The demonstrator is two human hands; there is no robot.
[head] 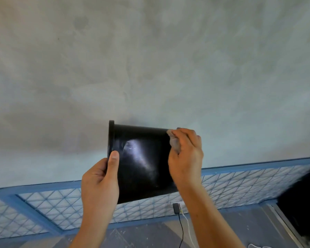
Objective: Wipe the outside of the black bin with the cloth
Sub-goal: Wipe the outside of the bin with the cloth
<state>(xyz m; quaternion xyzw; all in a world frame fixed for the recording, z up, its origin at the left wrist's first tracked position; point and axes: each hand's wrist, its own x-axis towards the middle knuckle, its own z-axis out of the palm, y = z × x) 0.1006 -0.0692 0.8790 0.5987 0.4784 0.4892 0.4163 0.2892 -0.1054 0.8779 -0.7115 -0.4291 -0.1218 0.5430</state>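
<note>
A glossy black bin (pixel 141 163) is held up in the air on its side, its rimmed mouth to the left and its base end to the right. My left hand (pixel 100 183) grips the rim, thumb lying on the outer wall. My right hand (pixel 185 158) presses a small greyish cloth (pixel 174 142) against the bin's wall near the base end. A pale streaky sheen crosses the middle of the wall. Most of the cloth is hidden under my fingers.
A grey plastered wall (pixel 150 59) fills the background. Below it runs a blue-framed mesh panel (pixel 52 208). A black plug with black and white cables (pixel 176 207) hangs below the bin. A dark object (pixel 304 203) sits at the right edge.
</note>
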